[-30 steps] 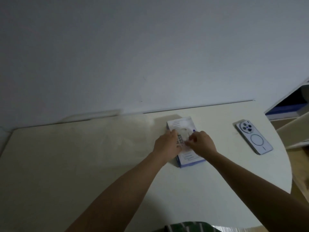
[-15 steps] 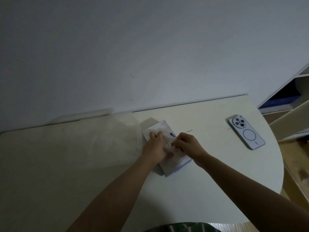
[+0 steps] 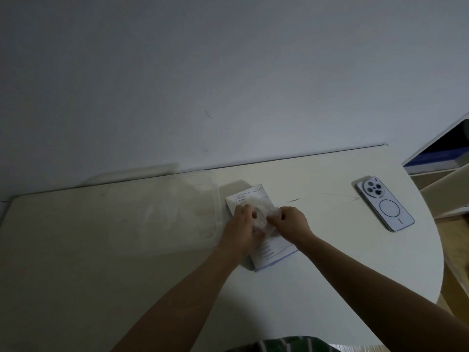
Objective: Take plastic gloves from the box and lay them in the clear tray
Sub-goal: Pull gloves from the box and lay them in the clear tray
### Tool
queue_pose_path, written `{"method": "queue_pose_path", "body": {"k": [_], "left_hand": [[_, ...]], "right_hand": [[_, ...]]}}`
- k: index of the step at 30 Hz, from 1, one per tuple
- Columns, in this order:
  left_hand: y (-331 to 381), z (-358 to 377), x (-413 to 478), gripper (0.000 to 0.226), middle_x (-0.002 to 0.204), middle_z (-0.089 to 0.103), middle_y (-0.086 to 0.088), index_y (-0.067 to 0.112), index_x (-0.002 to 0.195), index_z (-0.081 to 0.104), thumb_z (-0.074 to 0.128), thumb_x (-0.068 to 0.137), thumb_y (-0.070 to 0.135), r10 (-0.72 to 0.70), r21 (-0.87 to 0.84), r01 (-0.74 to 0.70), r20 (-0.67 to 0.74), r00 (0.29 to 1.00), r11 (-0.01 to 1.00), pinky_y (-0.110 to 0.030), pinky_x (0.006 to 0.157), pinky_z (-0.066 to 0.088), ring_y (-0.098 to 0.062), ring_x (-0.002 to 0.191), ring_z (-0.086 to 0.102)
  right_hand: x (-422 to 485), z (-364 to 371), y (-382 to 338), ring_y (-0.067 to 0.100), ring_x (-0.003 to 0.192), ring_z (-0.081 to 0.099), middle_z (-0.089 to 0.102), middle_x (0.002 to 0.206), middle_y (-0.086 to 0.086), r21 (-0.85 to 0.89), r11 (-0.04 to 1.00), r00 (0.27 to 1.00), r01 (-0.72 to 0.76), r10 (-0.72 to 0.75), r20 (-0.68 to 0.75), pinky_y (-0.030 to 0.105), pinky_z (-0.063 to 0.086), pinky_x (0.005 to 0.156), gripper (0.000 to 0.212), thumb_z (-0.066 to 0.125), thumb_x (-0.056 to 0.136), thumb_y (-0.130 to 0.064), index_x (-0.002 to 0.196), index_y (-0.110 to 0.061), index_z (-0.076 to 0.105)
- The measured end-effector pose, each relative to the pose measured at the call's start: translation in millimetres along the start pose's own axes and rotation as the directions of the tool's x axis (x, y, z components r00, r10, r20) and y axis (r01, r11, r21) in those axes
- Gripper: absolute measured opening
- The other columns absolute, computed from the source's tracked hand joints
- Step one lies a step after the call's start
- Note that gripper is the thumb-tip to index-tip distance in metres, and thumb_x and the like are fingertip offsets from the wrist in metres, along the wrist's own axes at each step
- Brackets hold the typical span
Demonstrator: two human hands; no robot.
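A flat white glove box (image 3: 272, 252) with blue edges and glove outlines lies on the white table (image 3: 330, 262), just right of the clear tray (image 3: 215, 199). My left hand (image 3: 241, 228) rests on the box's left side, fingers over its round opening. My right hand (image 3: 291, 223) pinches a thin clear plastic glove (image 3: 264, 219) at the opening, its fingers curled. The tray holds several faint clear gloves (image 3: 165, 214). The box's middle is hidden by both hands.
A light phone (image 3: 384, 207) lies face down at the table's right, near the rounded edge. Behind the table stands a plain wall. A shelf unit (image 3: 441, 171) with a blue item stands at the far right. Wooden floor shows past the table's right edge.
The view has shifted, so the box and tray sit differently in frame. Both hands stay at the box opening, the right hand still pulling at the clear glove.
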State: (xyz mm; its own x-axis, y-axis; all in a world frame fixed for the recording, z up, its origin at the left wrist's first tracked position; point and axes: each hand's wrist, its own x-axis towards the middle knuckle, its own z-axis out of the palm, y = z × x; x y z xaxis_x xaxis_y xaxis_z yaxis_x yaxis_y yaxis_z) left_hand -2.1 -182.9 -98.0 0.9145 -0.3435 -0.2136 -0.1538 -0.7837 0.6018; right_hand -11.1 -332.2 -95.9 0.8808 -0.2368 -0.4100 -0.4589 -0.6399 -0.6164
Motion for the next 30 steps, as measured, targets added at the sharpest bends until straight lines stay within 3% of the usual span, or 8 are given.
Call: {"method": "queue_pose_path", "body": {"k": [4,8,12,16,21,25,28,30], "left_hand": [[-1,1,-1,0.031,0.117,0.043,-0.005,0.019,0.12,0.057,0.06,0.09,0.025,0.115,0.135,-0.132,0.125,0.985,0.982,-0.033,0.079,0.048,-0.024,0.095,0.056],[0,-5,-1,0.01,0.1,0.059,-0.004,0.025,0.092,0.05,0.055,0.09,0.033,0.098,0.175,-0.115,0.1,0.99,0.978,-0.038,0.076,0.047,-0.021,0.086,0.057],[8,-7,2,0.034,0.121,0.049,-0.01,0.01,0.128,0.048,0.047,0.098,0.028,0.135,0.226,-0.187,0.229,0.964,0.956,-0.039,0.086,0.049,-0.028,0.103,0.055],[16,-8,8,0.051,0.128,0.043,-0.013,0.006,0.139,0.036,0.047,0.096,0.032,-0.023,0.267,-0.065,0.314,0.949,0.962,-0.037,0.091,0.051,-0.024,0.102,0.054],[26,-18,7,0.049,0.143,0.041,-0.012,0.011,0.14,0.044,0.051,0.097,0.033,0.021,0.272,-0.128,0.365,0.931,0.954,-0.033,0.106,0.035,-0.028,0.126,0.042],[25,-30,16,0.038,0.129,0.055,-0.01,0.016,0.13,0.05,0.053,0.093,0.025,-0.066,-0.134,0.096,0.211,0.975,0.986,-0.032,0.092,0.048,-0.023,0.109,0.057],[40,-49,15,0.062,0.126,0.052,-0.006,0.014,0.14,0.036,0.052,0.084,0.035,-0.225,-0.593,0.274,0.157,0.962,0.757,-0.039,0.096,0.048,-0.024,0.111,0.056],[48,-63,14,0.094,0.133,0.048,-0.005,0.016,0.146,0.025,0.058,0.067,0.053,-0.256,-0.726,0.289,0.159,0.953,0.624,-0.041,0.103,0.043,-0.023,0.117,0.053]], "right_hand": [[3,0,6,0.021,0.062,0.05,0.054,0.062,0.01,0.09,0.996,1.0,-0.017,0.016,0.009,0.031,0.04,0.059,0.032,0.062,0.088,-0.022,0.06,-0.008,0.052],[0,1,-3,0.015,0.056,0.044,0.048,0.058,-0.001,-0.037,0.994,0.993,0.104,-0.106,-0.056,0.026,0.032,0.05,0.034,0.06,0.092,-0.024,0.063,-0.012,0.049],[-4,3,-12,0.011,0.054,0.045,0.05,0.061,-0.004,0.045,0.981,0.977,0.187,-0.181,-0.11,0.021,0.033,0.051,0.032,0.058,0.094,-0.019,0.065,-0.016,0.045],[-13,-7,-32,0.0,0.053,0.053,0.056,0.065,-0.006,0.254,0.917,0.948,0.308,-0.275,-0.16,0.011,0.041,0.05,0.027,0.059,0.095,-0.02,0.072,-0.013,0.049],[-13,-42,-60,0.006,0.065,0.057,0.061,0.072,0.003,0.587,0.749,0.952,0.307,-0.246,-0.184,0.02,0.049,0.064,0.021,0.055,0.097,-0.018,0.086,-0.001,0.06],[-8,-59,-56,0.016,0.07,0.062,0.07,0.087,0.012,0.837,0.531,0.987,0.13,-0.147,-0.06,0.024,0.052,0.061,0.022,0.042,0.098,-0.011,0.094,0.002,0.059],[-8,-69,-52,0.015,0.058,0.051,0.062,0.068,0.008,0.951,0.308,0.996,-0.016,-0.075,0.041,0.019,0.042,0.049,0.03,0.039,0.094,-0.01,0.087,0.001,0.066],[-10,-71,-56,0.013,0.055,0.048,0.06,0.071,0.009,0.967,0.254,0.995,-0.033,-0.084,0.056,0.019,0.038,0.049,0.034,0.039,0.093,-0.01,0.075,-0.003,0.067]]}}
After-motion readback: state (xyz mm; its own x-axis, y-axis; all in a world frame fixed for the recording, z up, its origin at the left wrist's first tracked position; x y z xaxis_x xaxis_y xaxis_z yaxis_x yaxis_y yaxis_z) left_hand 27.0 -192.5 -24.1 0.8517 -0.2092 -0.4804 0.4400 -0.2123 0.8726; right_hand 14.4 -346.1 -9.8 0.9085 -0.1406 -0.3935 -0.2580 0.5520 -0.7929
